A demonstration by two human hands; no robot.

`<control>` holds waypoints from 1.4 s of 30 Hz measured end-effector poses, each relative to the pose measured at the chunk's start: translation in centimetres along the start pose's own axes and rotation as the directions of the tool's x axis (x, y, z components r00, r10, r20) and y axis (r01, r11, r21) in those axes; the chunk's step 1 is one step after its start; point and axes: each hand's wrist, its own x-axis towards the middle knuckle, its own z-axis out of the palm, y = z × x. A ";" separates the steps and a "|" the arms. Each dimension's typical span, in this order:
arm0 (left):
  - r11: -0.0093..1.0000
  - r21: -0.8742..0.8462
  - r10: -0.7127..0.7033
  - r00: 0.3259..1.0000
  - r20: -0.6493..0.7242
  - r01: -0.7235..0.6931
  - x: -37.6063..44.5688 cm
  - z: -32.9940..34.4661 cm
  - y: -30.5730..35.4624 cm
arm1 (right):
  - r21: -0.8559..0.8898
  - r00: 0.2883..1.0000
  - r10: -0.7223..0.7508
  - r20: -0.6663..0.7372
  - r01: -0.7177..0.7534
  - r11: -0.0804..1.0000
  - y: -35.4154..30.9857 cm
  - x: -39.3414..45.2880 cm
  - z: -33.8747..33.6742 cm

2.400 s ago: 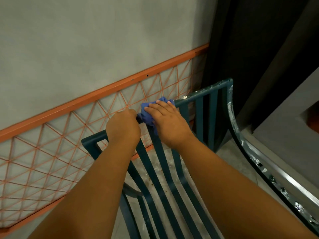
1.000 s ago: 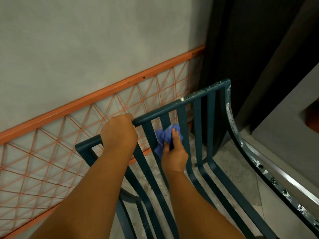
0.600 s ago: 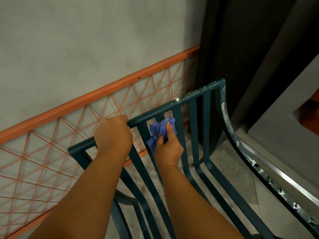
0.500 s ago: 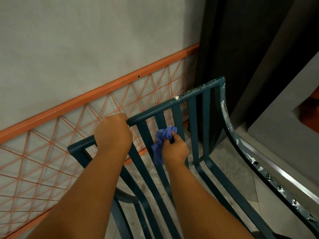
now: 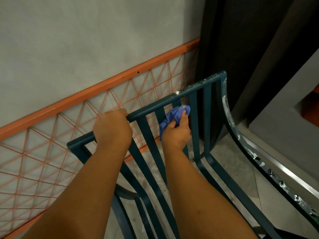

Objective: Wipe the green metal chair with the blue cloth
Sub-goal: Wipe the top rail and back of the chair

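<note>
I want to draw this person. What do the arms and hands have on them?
Nothing is worn: both forearms are bare, with no sleeves showing. The left hand and right hand have no gloves, and no rings, watch or bracelets are visible.

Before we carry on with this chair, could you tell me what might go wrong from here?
The paint is flaking along the side rail and top bar; chips could snag the blue cloth or scratch the right hand. The fingers work between narrow slats and might get pinched. The left hand alone steadies the chair.
</note>
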 end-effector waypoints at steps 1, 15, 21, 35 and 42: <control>1.000 0.008 -0.005 1.000 0.007 0.005 0.0 0.0 0.0 | -0.050 0.998 0.054 0.015 -0.054 0.997 0.6 0.4 -0.3; 0.969 -0.225 0.109 0.994 0.008 -0.104 0.1 -0.4 4.5 | 0.180 0.970 -0.241 0.029 0.232 0.956 -5.1 1.0 -5.1; 0.991 -0.107 0.085 0.992 0.091 -0.075 2.6 0.0 6.0 | -0.227 0.607 -0.729 0.316 0.795 0.563 -6.1 2.1 -3.3; 0.997 -0.052 0.064 0.997 0.041 -0.062 3.0 0.6 6.5 | -0.395 0.484 -0.636 0.601 0.872 0.290 -6.1 4.4 -2.6; 0.994 -0.057 0.091 0.995 0.039 -0.089 3.0 0.8 6.5 | -0.416 0.447 -0.622 0.643 0.886 0.206 -7.1 9.3 -4.5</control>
